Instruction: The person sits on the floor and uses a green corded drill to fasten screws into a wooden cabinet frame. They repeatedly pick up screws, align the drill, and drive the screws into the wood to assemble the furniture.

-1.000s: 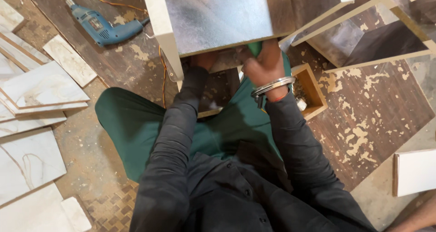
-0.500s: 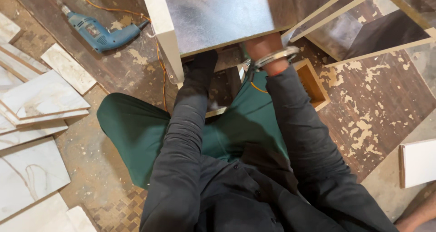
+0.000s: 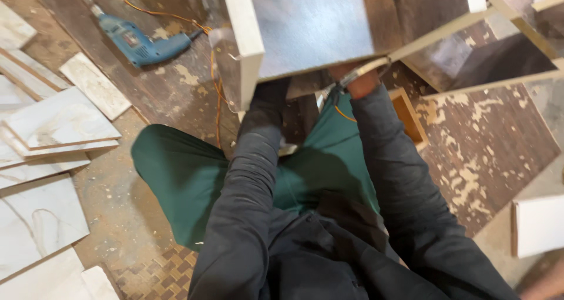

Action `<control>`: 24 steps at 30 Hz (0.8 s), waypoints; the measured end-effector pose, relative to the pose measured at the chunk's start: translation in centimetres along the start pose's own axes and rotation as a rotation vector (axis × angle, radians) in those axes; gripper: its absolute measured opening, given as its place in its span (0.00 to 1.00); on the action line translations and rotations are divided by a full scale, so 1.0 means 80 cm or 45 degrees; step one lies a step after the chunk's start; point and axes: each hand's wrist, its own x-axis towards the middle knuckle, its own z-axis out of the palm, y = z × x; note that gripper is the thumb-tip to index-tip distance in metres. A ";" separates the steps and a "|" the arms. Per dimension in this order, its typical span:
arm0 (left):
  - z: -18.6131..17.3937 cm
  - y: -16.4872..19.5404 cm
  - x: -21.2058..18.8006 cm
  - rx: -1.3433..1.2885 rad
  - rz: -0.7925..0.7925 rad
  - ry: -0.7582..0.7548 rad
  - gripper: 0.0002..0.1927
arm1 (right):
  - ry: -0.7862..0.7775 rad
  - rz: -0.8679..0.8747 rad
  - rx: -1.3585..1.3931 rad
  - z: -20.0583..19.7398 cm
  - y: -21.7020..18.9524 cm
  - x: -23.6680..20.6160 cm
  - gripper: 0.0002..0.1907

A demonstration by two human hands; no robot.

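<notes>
A box-shaped cabinet piece (image 3: 311, 27) with white edges and a grey metallic panel lies in front of me, over my lap. Both my arms in dark sleeves reach under its near edge. My left hand is fully hidden beneath the panel; only the sleeve end (image 3: 269, 94) shows. Of my right hand (image 3: 354, 79) only the wrist with a metal bracelet and a bit of the heel shows, its fingers hidden under the box. My green trousers (image 3: 194, 176) fill the space below.
A blue electric drill (image 3: 138, 41) with an orange cord lies at the upper left. Pale marble-patterned boards (image 3: 59, 123) are stacked on the left. A small open wooden box (image 3: 408, 118) sits by my right arm. White-edged frame parts (image 3: 499, 47) lie at the upper right, and a white board (image 3: 537, 226) at the right.
The cabinet piece has come nearer and both hands have slid further under its edge. The left hand, seen earlier at the edge, is now hidden.
</notes>
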 end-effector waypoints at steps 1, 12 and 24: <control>0.000 -0.001 -0.002 -0.002 0.000 0.004 0.15 | 0.053 -0.030 -0.031 0.000 0.000 0.001 0.18; 0.004 -0.011 -0.021 -0.119 -0.039 0.065 0.15 | -0.062 0.386 1.792 0.020 0.016 -0.005 0.34; 0.008 -0.017 -0.022 -0.183 -0.070 0.091 0.14 | -0.032 0.347 0.183 0.012 0.019 0.002 0.33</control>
